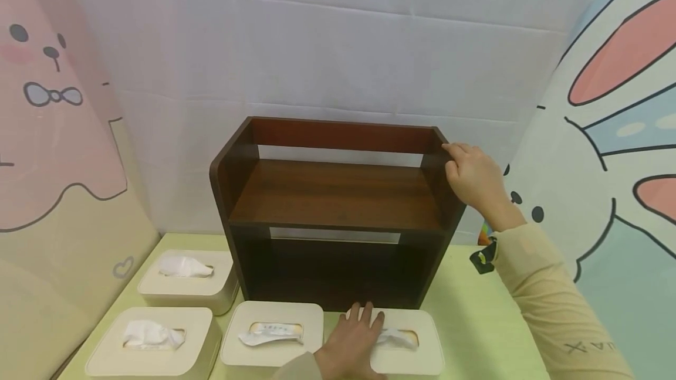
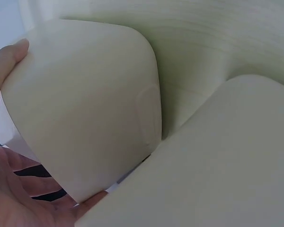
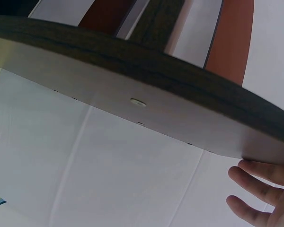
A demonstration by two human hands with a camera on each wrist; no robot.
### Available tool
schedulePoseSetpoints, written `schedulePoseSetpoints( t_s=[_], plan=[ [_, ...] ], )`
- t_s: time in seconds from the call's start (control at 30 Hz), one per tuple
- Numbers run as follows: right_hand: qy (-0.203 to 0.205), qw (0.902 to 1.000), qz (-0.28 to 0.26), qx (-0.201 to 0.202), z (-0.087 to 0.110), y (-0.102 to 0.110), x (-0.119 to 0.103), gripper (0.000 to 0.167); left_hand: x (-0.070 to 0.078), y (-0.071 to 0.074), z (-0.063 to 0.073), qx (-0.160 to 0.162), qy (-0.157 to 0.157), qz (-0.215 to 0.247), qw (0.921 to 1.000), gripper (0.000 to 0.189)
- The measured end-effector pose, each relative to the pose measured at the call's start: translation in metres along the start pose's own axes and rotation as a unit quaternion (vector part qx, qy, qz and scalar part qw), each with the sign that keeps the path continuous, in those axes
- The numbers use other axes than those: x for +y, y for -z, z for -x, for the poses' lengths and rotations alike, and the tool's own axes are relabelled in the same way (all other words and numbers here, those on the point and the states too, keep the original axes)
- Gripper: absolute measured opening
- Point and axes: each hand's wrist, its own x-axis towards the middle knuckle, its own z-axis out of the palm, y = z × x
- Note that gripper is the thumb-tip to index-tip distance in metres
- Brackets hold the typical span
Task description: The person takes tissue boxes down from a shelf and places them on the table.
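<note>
A dark brown two-tier wooden shelf (image 1: 338, 195) stands upright on the table. My right hand (image 1: 475, 177) grips the upper edge of its right side panel; in the right wrist view the fingers (image 3: 258, 187) lie along the panel's outer face (image 3: 180, 118). Low in the head view, my left hand (image 1: 352, 342) holds a cream tissue box (image 1: 430, 336) at its left end. Its fingers spread over the top, while the thumb (image 2: 12, 56) touches one side in the left wrist view. Another cream tissue box (image 1: 271, 350) sits just left of that hand.
Two more tissue boxes (image 1: 187, 295) (image 1: 198, 362) stand at the left of the pale green table (image 1: 475, 315), each with a tissue sticking out. A white cloth wall (image 1: 338, 46) rises behind the shelf. Cartoon-printed walls flank both sides.
</note>
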Motion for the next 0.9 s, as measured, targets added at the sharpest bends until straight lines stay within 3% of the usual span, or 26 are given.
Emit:
schedulePoseSetpoints(
  t_s=[0.17, 0.47, 0.67, 0.9],
  plan=[
    [0.001, 1.0000, 0.002, 0.002, 0.001, 0.000, 0.000, 0.042, 0.002, -0.001, 0.003, 0.009, 0.003, -0.001, 1.0000, 0.098],
    [0.004, 1.0000, 0.002, 0.006, 0.001, -0.001, 0.000, 0.042, 0.001, 0.004, 0.007, -0.027, -0.005, -0.002, 0.9996, 0.094],
    [0.002, 1.0000, -0.001, 0.007, 0.002, -0.001, -0.001, 0.042, -0.006, 0.015, 0.006, -0.053, -0.006, 0.027, 0.9982, 0.085],
    [0.003, 0.9992, 0.001, 0.041, 0.004, -0.001, -0.002, 0.039, -0.025, 0.032, 0.010, -0.026, -0.009, -0.008, 0.9996, 0.060]
  ],
)
